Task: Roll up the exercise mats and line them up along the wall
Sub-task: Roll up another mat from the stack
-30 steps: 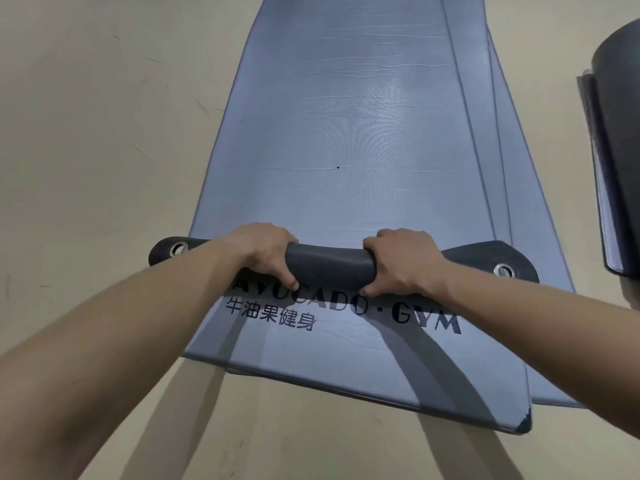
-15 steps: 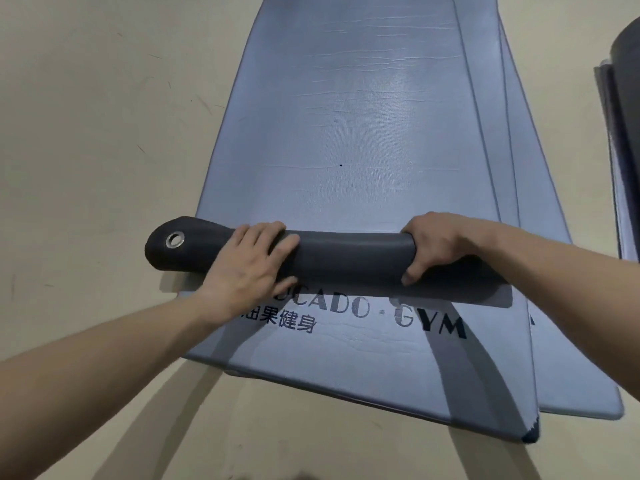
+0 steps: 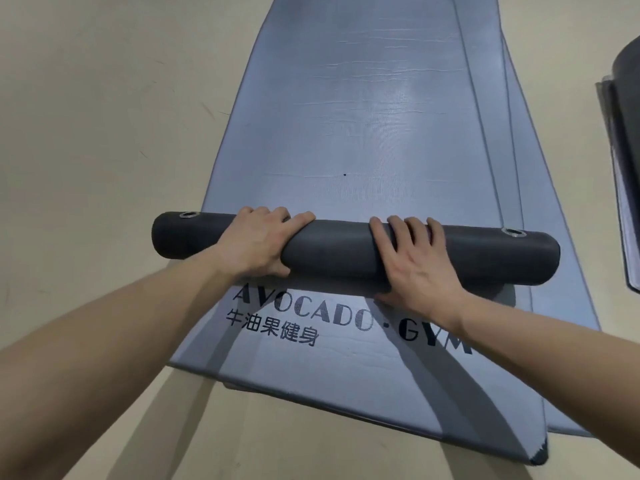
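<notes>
Starting at the left, bare floor (image 3: pixel 86 133) lies beside the mats (image 3: pixel 346 98), which are stacked flat. The top mat's near end is a dark roll (image 3: pixel 339 258) lying across the stack, just past the printed words (image 3: pixel 311 313). The left hand (image 3: pixel 256 244) and right hand (image 3: pixel 415 265) each wrap over it, fingers bent across the top, thumbs tucked at the near side, likely to keep it tight and push evenly. Far right sits another dark mat (image 3: pixel 623 98).
</notes>
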